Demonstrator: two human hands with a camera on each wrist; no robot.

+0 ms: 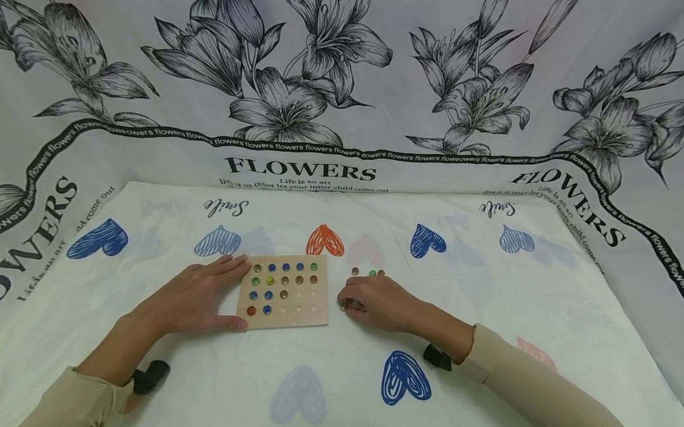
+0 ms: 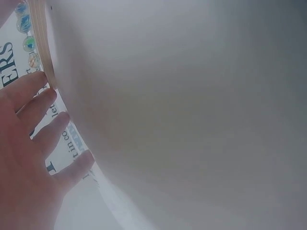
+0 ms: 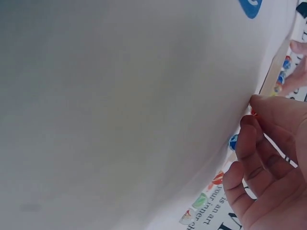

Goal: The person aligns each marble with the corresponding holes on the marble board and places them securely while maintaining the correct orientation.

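Observation:
A light wooden board [image 1: 306, 319] with rows of round hollows lies on the table. Marbles [image 1: 286, 267] in blue, green, brown and other colours fill most hollows; several at its lower right are bare. My left hand [image 1: 193, 299] rests along the board's left side, thumb at the near corner and fingers, fairly straight, at the far one. Just right of the board, my right hand [image 1: 383, 304] pinches a marble with red in it [image 3: 254, 113] between thumb and forefinger, mostly hidden. A blue marble [image 3: 233, 142] shows close beside those fingers in the right wrist view.
Three loose marbles [image 1: 372, 273] lie on the cloth beyond my right hand. A white tablecloth [image 1: 212, 397] printed with hearts covers the table. Behind it hangs a flower-printed curtain [image 1: 395, 122]. Each wrist carries a small black device [image 1: 151, 376].

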